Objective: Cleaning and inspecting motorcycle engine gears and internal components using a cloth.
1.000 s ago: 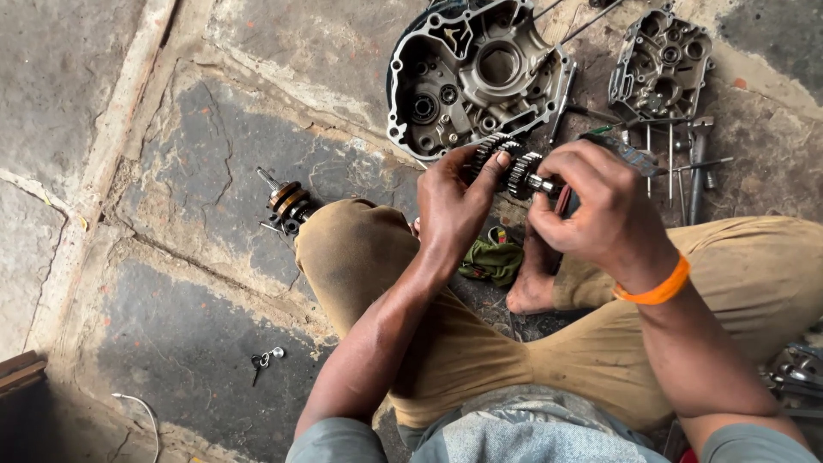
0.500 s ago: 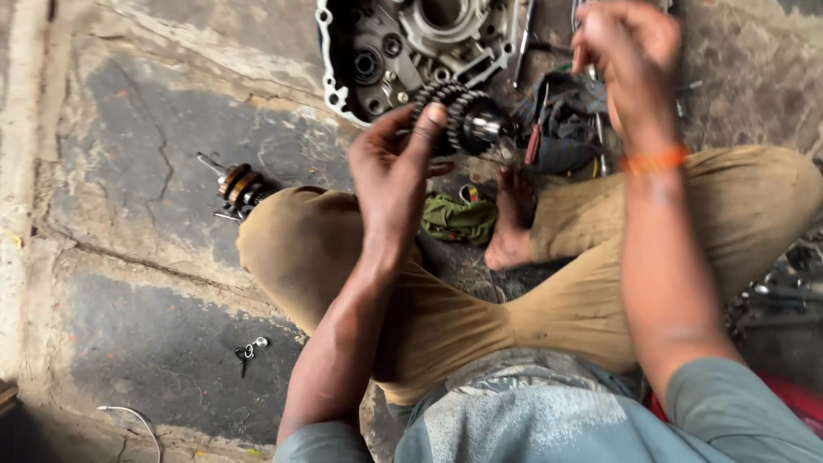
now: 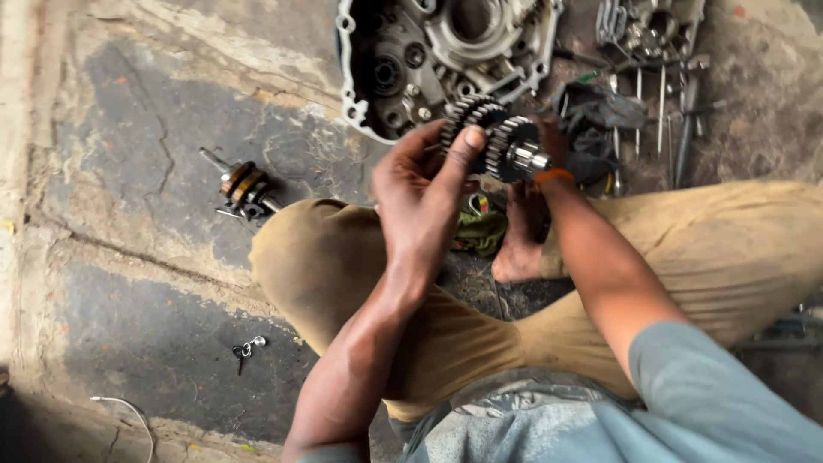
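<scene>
Your left hand (image 3: 424,193) grips the gear shaft (image 3: 497,141): the thumb presses on the toothed edge of the nearer gear while the other fingers curl behind it, holding the stack of gears up above your lap. The shaft's bright steel end points toward your right. Your right hand is hidden behind the gears and the wrist, so you cannot tell how its fingers stand; only the forearm and an orange wristband (image 3: 553,177) show, just beside the shaft's end.

Right behind the gears, close to touching in this view, lies the open engine case (image 3: 403,64), its rim facing up. To your right of it a row of bolts and tools (image 3: 664,111) lies on the floor, with a dark rag (image 3: 600,111) nearer you. A green cloth (image 3: 478,227) sits between your knees by your bare foot (image 3: 519,249).

To your left the stone floor (image 3: 129,129) has open room, broken only by a second small shaft (image 3: 244,189) near your knee and a set of keys (image 3: 244,350) further toward you.
</scene>
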